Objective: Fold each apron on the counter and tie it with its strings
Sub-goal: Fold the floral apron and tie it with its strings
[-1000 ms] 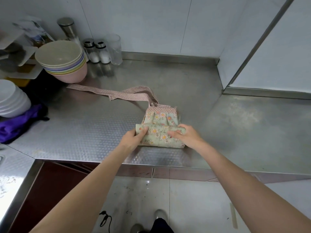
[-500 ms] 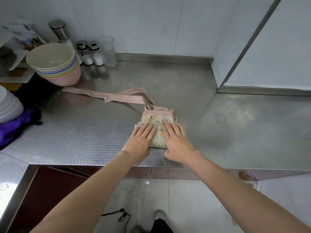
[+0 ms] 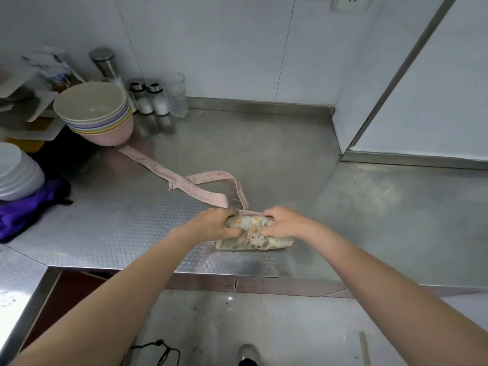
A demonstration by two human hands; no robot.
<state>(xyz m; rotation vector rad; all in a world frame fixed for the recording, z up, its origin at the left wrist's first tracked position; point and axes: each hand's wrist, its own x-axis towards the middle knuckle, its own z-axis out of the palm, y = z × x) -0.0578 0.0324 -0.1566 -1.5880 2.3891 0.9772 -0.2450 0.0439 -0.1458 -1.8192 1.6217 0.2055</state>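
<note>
Left hand (image 3: 215, 225) and right hand (image 3: 284, 223) around folded apron (image 3: 253, 235)

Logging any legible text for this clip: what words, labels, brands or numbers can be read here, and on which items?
None can be read.
Crumpled packaging at the far left: printed, but too blurred to read.
Shakers, bowls, wall socket and the floral apron gripped by the left hand and right hand: no lettering visible.

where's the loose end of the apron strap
In the head view the pink dotted strap ends at left, just before the stacked bowls.
</note>
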